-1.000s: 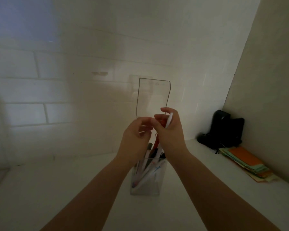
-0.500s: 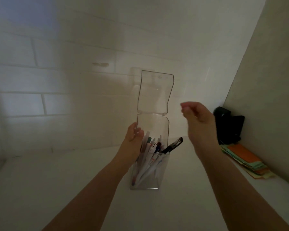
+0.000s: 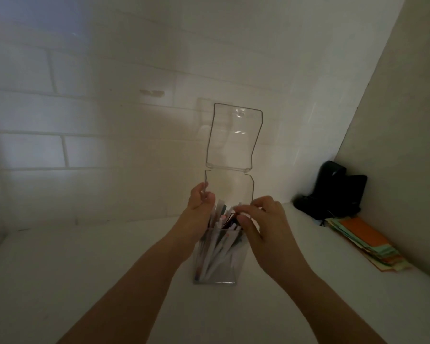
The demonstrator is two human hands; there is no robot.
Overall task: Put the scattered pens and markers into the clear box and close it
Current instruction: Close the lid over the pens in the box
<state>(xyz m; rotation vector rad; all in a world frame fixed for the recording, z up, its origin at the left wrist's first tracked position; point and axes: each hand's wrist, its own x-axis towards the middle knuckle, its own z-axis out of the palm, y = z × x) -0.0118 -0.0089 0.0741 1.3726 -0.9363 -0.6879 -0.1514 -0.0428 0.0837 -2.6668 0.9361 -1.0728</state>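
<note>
A tall clear box (image 3: 215, 274) stands upright on the white table, with several pens and markers (image 3: 217, 254) packed inside and leaning left. Its hinged clear lid (image 3: 233, 137) is swung up and stands open above the back wall. My left hand (image 3: 199, 202) pinches the box's upper left edge. My right hand (image 3: 261, 224) sits at the box mouth, fingertips closed on the top of a dark pen (image 3: 230, 220) among the others.
A black device (image 3: 333, 189) sits in the right corner by the wall. Next to it lies a stack of orange and green paper sheets (image 3: 368, 247). A white brick wall stands right behind the box.
My right hand came down from mid-air to the box mouth and took hold of the dark pen that leaned out to the right; that pen now stands more upright.
</note>
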